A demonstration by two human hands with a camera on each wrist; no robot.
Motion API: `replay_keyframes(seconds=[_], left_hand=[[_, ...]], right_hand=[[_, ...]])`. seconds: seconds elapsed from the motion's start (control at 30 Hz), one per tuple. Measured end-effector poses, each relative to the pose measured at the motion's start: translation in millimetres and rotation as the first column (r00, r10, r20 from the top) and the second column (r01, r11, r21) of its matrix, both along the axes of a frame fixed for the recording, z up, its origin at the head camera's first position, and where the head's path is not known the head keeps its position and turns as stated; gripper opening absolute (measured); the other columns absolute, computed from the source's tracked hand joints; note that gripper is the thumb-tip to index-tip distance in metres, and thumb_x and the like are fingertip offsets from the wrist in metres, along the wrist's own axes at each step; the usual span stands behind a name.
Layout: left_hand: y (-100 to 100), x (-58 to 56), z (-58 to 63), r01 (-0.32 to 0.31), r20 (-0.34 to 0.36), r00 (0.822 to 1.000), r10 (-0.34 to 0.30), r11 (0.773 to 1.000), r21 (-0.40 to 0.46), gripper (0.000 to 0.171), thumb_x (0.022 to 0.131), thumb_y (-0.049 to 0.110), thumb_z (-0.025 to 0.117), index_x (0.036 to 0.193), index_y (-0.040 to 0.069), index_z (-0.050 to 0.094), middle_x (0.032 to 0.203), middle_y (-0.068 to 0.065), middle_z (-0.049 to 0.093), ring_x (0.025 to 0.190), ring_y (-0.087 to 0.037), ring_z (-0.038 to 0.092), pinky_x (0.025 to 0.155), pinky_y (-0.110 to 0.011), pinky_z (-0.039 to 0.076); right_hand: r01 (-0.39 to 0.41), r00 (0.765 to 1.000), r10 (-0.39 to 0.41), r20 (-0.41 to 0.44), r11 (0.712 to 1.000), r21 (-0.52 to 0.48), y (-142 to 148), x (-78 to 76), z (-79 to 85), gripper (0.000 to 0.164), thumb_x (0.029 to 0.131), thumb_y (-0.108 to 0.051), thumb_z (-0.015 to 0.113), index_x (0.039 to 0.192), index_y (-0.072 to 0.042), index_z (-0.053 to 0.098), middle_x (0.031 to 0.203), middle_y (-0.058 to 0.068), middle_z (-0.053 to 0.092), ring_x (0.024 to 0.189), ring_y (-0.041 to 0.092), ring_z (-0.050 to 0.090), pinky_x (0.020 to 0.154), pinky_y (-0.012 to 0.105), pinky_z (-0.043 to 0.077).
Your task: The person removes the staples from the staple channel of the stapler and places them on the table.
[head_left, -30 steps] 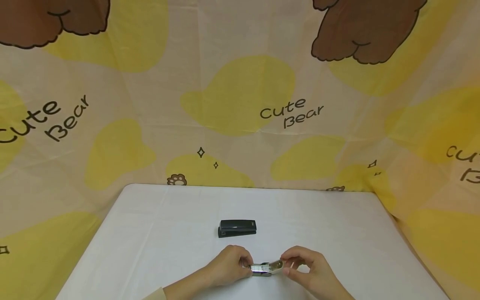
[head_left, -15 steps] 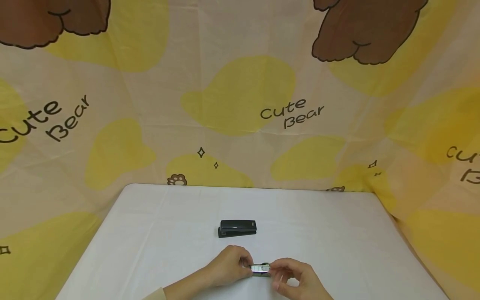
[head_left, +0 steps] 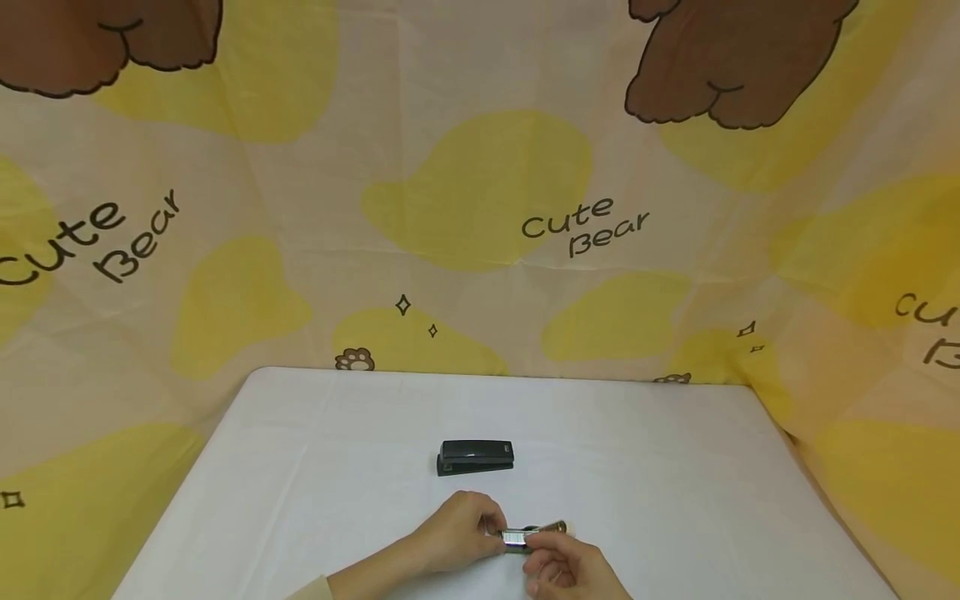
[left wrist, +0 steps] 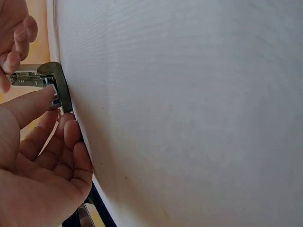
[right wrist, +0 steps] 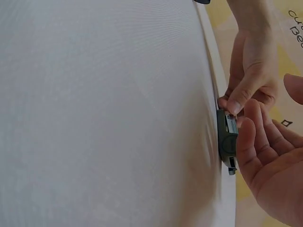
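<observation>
A small grey-green stapler (right wrist: 228,137) lies on the white table with its top arm (head_left: 555,527) swung back to the right, baring the shiny metal staple channel (head_left: 514,537). My left hand (head_left: 457,533) pinches its left end between thumb and fingers, the thumb lying on the channel in the left wrist view. From the right, my right hand (head_left: 573,567) reaches over it, index fingertip at the channel and other fingers loosely bent. In the right wrist view, that hand's thumb (right wrist: 294,88) stands apart from its fingers. Whether the fingertip touches the channel is hard to tell.
A larger black stapler (head_left: 476,457) rests on the white table (head_left: 360,442) behind the hands. Beyond the table's back edge hangs a cream and yellow cloth (head_left: 480,200) printed with bears and lettering.
My right hand has left the raised top arm and moved left and toward me, bringing its index finger to the staple channel. My left hand keeps its grip; the black stapler stays put.
</observation>
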State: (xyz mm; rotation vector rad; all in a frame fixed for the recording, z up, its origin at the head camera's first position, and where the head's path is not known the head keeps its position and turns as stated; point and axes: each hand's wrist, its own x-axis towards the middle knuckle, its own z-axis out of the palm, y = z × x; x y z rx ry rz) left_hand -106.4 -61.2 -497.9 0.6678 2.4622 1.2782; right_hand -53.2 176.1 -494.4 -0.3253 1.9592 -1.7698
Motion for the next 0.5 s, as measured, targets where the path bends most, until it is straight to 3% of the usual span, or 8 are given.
replay_keyframes(seconds=[0.17, 0.5], left_hand=[[-1, -0.4, -1.4, 0.000, 0.000, 1.000, 0.000, 1.000, 0.000, 0.012, 0.083, 0.007, 0.085, 0.089, 0.013, 0.077, 0.073, 0.015, 0.057, 0.067, 0.000, 0.049, 0.061, -0.021, 0.044], [-1, 0.0, 0.3, 0.009, 0.004, 1.000, -0.009, 1.000, 0.006, 0.011, 0.083, 0.006, 0.084, 0.090, 0.012, 0.077, 0.074, 0.015, 0.058, 0.068, 0.000, 0.050, 0.063, -0.021, 0.045]], right_hand=[[-0.026, 0.999, 0.029, -0.038, 0.998, 0.056, -4, -1.9, -7.2, 0.059, 0.092, -0.007, 0.075, 0.135, 0.023, 0.049, 0.102, 0.007, 0.068, 0.083, 0.006, 0.062, 0.073, 0.018, 0.050], [0.009, 1.000, -0.010, 0.006, 0.988, 0.151, -12, -2.6, -14.1, 0.066, 0.091, -0.008, 0.075, 0.139, 0.024, 0.044, 0.099, 0.004, 0.067, 0.082, 0.012, 0.063, 0.070, 0.018, 0.049]])
